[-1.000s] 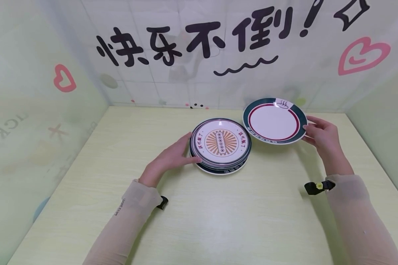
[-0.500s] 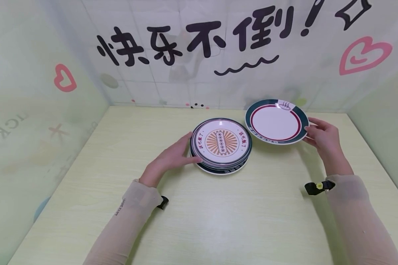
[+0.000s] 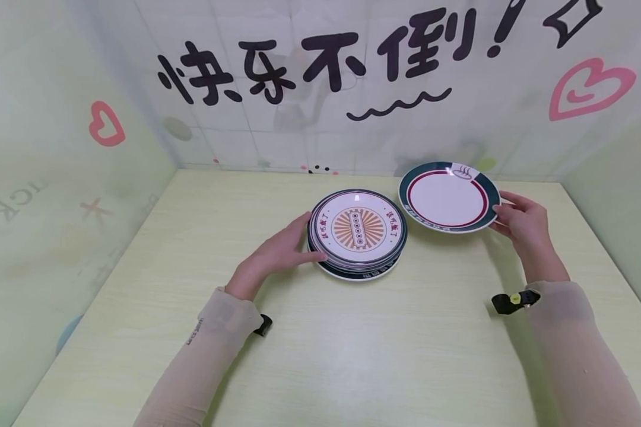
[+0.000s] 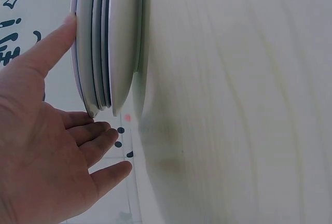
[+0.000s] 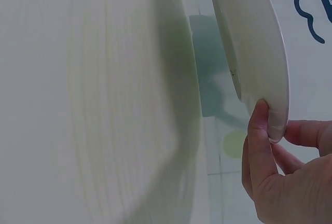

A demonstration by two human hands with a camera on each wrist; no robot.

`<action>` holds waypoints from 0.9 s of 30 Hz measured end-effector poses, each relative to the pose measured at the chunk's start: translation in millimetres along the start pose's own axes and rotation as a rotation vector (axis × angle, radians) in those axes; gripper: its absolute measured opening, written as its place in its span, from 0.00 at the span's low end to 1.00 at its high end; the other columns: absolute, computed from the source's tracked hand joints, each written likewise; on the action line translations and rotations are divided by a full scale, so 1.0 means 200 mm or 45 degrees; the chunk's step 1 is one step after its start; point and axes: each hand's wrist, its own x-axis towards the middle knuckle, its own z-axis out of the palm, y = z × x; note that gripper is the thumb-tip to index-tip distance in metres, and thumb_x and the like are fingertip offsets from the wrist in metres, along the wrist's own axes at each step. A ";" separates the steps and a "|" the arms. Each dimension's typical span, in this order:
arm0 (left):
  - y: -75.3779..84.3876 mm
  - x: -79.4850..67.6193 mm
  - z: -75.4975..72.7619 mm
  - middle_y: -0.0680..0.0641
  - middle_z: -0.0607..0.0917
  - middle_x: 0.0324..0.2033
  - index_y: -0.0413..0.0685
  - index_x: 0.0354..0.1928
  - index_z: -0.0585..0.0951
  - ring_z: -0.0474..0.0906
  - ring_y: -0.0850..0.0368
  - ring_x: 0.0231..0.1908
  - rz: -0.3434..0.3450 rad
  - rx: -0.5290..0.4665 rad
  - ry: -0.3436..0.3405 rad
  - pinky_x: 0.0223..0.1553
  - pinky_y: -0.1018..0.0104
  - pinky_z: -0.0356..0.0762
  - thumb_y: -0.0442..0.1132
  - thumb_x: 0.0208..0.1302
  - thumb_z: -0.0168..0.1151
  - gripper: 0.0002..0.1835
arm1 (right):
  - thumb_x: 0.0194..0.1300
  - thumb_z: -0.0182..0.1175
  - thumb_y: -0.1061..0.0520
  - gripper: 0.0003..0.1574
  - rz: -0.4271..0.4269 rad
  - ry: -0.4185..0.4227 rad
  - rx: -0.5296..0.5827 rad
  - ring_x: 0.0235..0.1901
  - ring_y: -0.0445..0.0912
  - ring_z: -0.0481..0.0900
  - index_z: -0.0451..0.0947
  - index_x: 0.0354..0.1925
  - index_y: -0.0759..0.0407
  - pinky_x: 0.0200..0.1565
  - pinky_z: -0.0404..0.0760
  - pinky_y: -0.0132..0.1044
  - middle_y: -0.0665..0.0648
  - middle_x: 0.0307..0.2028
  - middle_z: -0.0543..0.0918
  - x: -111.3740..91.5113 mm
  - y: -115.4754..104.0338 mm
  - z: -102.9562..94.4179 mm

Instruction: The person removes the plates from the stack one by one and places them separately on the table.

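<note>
1. Crossing the near part of the pale tabletop (image 3: 352,356) are a left sleeve (image 3: 187,367) and a right sleeve (image 3: 582,350), with a dark strap (image 3: 507,303) at the right wrist.
2. Past the cuffs, the left hand (image 3: 280,249) rests against the side of the plate stack (image 3: 358,228). Its thumb touches the top rim, and the other fingers are spread and relaxed, gripping nothing.
3. The stack sits on the tabletop near its middle: several plates nested together, the top one printed with an orange sunburst. A dark green rim shows at the bottom.
4. Farther back and to the right, the right hand (image 3: 526,225) pinches a green-rimmed plate (image 3: 447,198) by its right edge, thumb above and fingers beneath. The plate is tilted and raised off the tabletop, just beside the stack; whether their rims touch, I cannot tell.
5. The step in hand appears to be handling this single plate while the other hand steadies the stack. The next move probably calls for a firm pinch and a level plate, since one-edge support could let it tip or knock its neighbour.
6. Farthest off stands the back wall (image 3: 278,145), bearing large black lettering (image 3: 333,59).
</note>
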 end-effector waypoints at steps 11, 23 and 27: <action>0.00 0.00 -0.01 0.44 0.47 0.80 0.47 0.80 0.41 0.43 0.46 0.79 -0.001 -0.004 -0.010 0.80 0.49 0.48 0.65 0.59 0.66 0.61 | 0.72 0.56 0.62 0.39 0.026 0.019 0.018 0.27 0.35 0.83 0.57 0.77 0.55 0.32 0.87 0.26 0.43 0.34 0.79 0.03 0.02 -0.01; 0.00 0.00 0.00 0.44 0.47 0.80 0.48 0.80 0.42 0.44 0.47 0.79 -0.010 -0.004 -0.005 0.80 0.49 0.48 0.65 0.58 0.67 0.61 | 0.71 0.56 0.61 0.39 0.076 0.084 -0.019 0.28 0.34 0.83 0.58 0.76 0.51 0.33 0.87 0.25 0.45 0.38 0.76 0.05 0.04 -0.01; 0.00 0.00 0.00 0.44 0.48 0.80 0.47 0.80 0.42 0.44 0.47 0.79 -0.007 -0.010 0.002 0.80 0.49 0.48 0.65 0.58 0.67 0.61 | 0.71 0.57 0.61 0.39 0.094 0.103 -0.033 0.27 0.34 0.82 0.58 0.76 0.50 0.33 0.86 0.25 0.44 0.38 0.76 0.06 0.05 -0.01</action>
